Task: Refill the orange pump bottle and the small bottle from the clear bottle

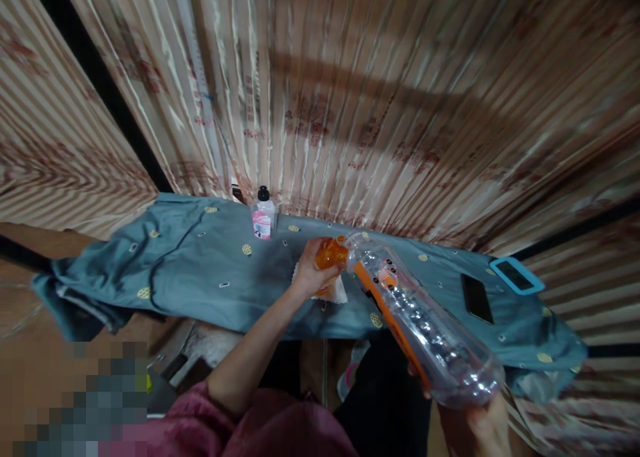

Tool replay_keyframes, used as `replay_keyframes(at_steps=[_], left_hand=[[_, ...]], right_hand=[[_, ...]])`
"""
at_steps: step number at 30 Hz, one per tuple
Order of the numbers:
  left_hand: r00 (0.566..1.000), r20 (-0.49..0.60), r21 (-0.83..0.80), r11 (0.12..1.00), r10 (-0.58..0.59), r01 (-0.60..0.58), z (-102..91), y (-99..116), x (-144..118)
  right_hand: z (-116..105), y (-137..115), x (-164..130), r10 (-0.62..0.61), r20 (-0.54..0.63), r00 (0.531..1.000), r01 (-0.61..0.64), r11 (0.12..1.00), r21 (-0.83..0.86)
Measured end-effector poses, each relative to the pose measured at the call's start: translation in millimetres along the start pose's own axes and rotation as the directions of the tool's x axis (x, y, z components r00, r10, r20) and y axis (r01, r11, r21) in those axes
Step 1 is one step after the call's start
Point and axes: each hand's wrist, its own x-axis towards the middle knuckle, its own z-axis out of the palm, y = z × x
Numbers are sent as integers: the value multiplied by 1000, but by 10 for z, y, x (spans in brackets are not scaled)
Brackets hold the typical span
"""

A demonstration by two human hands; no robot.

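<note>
My left hand (309, 274) is wrapped round a small translucent orange bottle (330, 253) above the middle of the table. My right hand (480, 420) grips the base end of a large clear plastic bottle (430, 317) with an orange label. That bottle is tilted, its neck lying against or right beside the mouth of the orange one; whether they touch, I cannot tell. Below my left hand lies a white tissue or cloth (338, 290) with something orange on it, partly hidden by the hand.
A small clear bottle with a black cap and pink label (261, 218) stands at the back of the cloth-covered table (200, 270). On the right lie a dark phone (476, 298) and a blue-framed device (517, 275). Pleated curtains (350, 110) hang close behind.
</note>
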Motion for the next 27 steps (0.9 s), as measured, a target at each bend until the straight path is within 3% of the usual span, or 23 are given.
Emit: replay_keyframes(at_steps=[6, 12, 21, 27], left_hand=[[1000, 12, -24, 1000, 7, -6, 5, -3, 5], [1000, 9, -21, 1000, 11, -11, -4, 8, 10], [1000, 8, -3, 1000, 20, -20, -4, -15, 1], [1000, 6, -2, 1000, -3, 3, -6, -5, 3]], right_hand=[[-27, -24, 35, -10, 77, 997, 16, 997, -74], [16, -33, 12, -26, 40, 999, 27, 1000, -14], [-33, -21, 76, -29, 79, 996, 35, 996, -85], [-12, -32, 0, -9, 12, 1000, 9, 999, -38]])
